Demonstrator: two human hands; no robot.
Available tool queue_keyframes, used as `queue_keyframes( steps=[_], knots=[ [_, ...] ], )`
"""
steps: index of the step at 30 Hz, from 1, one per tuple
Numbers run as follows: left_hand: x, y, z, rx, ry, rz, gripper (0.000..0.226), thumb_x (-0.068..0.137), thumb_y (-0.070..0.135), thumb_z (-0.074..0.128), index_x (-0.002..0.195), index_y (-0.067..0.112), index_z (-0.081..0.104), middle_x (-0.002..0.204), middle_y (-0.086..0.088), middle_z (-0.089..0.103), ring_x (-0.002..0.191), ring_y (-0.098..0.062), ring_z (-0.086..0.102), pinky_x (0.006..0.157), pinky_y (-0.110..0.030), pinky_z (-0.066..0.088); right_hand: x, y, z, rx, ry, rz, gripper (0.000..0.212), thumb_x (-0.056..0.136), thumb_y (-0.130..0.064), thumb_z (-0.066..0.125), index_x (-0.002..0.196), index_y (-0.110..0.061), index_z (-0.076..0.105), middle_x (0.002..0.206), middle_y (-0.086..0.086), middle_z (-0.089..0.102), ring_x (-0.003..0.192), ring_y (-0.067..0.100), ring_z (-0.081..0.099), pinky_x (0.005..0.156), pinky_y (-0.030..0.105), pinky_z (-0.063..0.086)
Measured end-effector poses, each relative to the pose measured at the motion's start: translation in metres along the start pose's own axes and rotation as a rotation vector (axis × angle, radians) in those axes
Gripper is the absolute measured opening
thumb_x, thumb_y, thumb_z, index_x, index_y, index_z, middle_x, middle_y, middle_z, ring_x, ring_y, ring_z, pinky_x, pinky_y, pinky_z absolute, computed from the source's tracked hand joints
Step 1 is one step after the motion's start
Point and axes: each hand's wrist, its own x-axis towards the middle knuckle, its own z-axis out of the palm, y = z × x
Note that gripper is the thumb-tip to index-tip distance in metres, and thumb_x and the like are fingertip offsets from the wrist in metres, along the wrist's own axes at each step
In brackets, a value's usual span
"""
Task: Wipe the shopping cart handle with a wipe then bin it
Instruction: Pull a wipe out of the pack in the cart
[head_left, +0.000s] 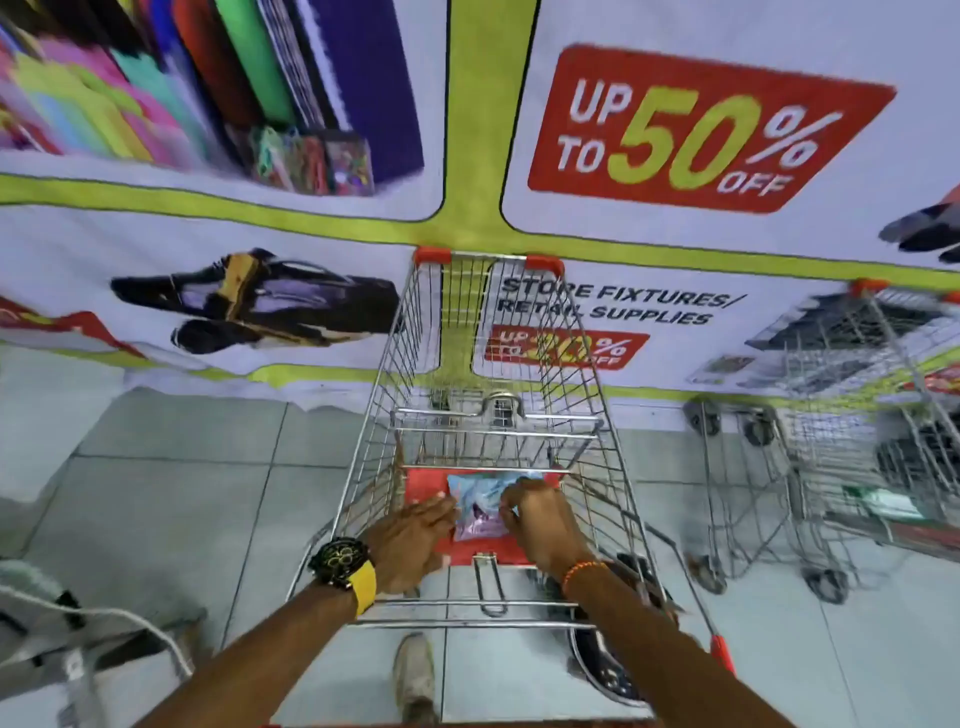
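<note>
A silver wire shopping cart (587, 364) stands in front of me, nose against a printed banner wall. On its red fold-down seat flap (423, 486) lies a blue and pink wipes pack (480, 512). My left hand (410, 535), with a black and yellow watch on the wrist, holds the pack's left edge. My right hand (543, 525), with an orange bead bracelet, curls its fingers over the pack's right side and top. No loose wipe shows. The cart handle is mostly out of frame at the bottom; only a red end piece (723, 656) shows at the right.
A second wire cart (857, 441) is parked close on the right. A dark round object (605, 670) sits on the tiled floor under my cart's right side. My shoe (415, 675) is below the cart. A grey object with a white cord (78, 618) lies at the left.
</note>
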Motion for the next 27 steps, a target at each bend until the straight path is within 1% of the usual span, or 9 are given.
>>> queue_keyframes(
  steps=[1,4,8,13,16,20,23,25,27],
  knots=[
    [0.008,-0.005,0.010,0.001,-0.031,0.013,0.069,0.100,0.036,0.042,0.155,0.012,0.008,0.166,-0.009,0.003,0.153,-0.024,0.001,0.125,-0.033,0.002,0.011,0.001,0.015,0.013,-0.027,0.000,0.015,0.086,-0.006,0.059,0.085,-0.018,0.069,0.098,0.007,0.071,0.087,0.027,0.067,0.071,0.028,0.050],
    [0.023,-0.010,0.022,-0.006,-0.027,0.012,0.071,0.099,0.040,0.042,0.155,0.013,0.007,0.166,-0.009,0.002,0.153,-0.025,-0.001,0.125,-0.039,0.004,0.028,-0.004,0.023,-0.004,-0.061,-0.001,0.011,0.089,-0.007,0.057,0.088,-0.013,0.067,0.097,0.014,0.072,0.090,0.032,0.068,0.077,0.036,0.054],
    [0.042,-0.021,0.035,-0.028,-0.024,0.015,0.069,0.099,0.040,0.043,0.155,0.012,0.013,0.166,-0.009,0.006,0.153,-0.025,0.002,0.125,-0.040,0.005,0.046,0.003,0.044,-0.049,-0.085,-0.002,0.006,0.091,-0.012,0.064,0.094,-0.013,0.068,0.099,0.014,0.074,0.092,0.033,0.070,0.082,0.039,0.059],
    [0.048,-0.026,0.045,-0.069,-0.005,0.014,0.069,0.099,0.037,0.041,0.155,0.014,0.009,0.166,-0.007,0.006,0.153,-0.024,0.004,0.122,-0.036,0.002,0.060,0.007,0.057,-0.118,-0.151,-0.042,0.014,0.095,-0.020,0.059,0.101,-0.011,0.068,0.106,0.016,0.072,0.100,0.035,0.068,0.086,0.044,0.057],
    [0.048,-0.027,0.046,-0.074,-0.011,0.016,0.069,0.099,0.039,0.039,0.155,0.013,0.007,0.166,-0.007,0.006,0.153,-0.025,0.004,0.123,-0.039,0.005,0.061,0.007,0.061,-0.145,-0.176,-0.066,0.022,0.098,-0.025,0.056,0.108,-0.006,0.063,0.110,0.019,0.069,0.104,0.037,0.065,0.088,0.047,0.056],
    [0.048,-0.027,0.042,-0.060,-0.009,0.040,0.068,0.100,0.036,0.040,0.155,0.012,0.010,0.166,-0.007,0.007,0.153,-0.024,0.003,0.123,-0.041,0.008,0.058,0.007,0.058,-0.110,-0.146,-0.071,0.029,0.098,-0.030,0.059,0.114,-0.006,0.056,0.115,0.019,0.065,0.108,0.037,0.061,0.087,0.047,0.056],
    [0.047,-0.027,0.039,-0.040,-0.017,0.051,0.066,0.100,0.034,0.039,0.155,0.011,0.010,0.167,-0.006,0.005,0.153,-0.023,0.000,0.123,-0.041,0.009,0.051,0.009,0.055,-0.067,-0.085,-0.101,0.029,0.097,-0.032,0.057,0.113,-0.007,0.053,0.116,0.016,0.061,0.109,0.035,0.056,0.083,0.047,0.056],
    [0.046,-0.027,0.038,-0.022,-0.024,0.055,0.066,0.100,0.035,0.038,0.155,0.011,0.010,0.167,-0.006,0.004,0.153,-0.023,-0.001,0.123,-0.040,0.007,0.046,0.011,0.051,-0.033,-0.053,-0.115,0.024,0.097,-0.030,0.057,0.107,-0.008,0.052,0.112,0.014,0.060,0.104,0.033,0.056,0.079,0.045,0.055],
    [0.046,-0.026,0.039,-0.012,-0.032,0.053,0.067,0.101,0.035,0.037,0.155,0.010,0.009,0.167,-0.007,0.003,0.153,-0.023,-0.002,0.123,-0.040,0.006,0.043,0.013,0.045,0.013,-0.033,-0.113,0.018,0.093,-0.024,0.060,0.100,-0.008,0.053,0.105,0.011,0.059,0.094,0.029,0.056,0.079,0.044,0.054]
  ],
)
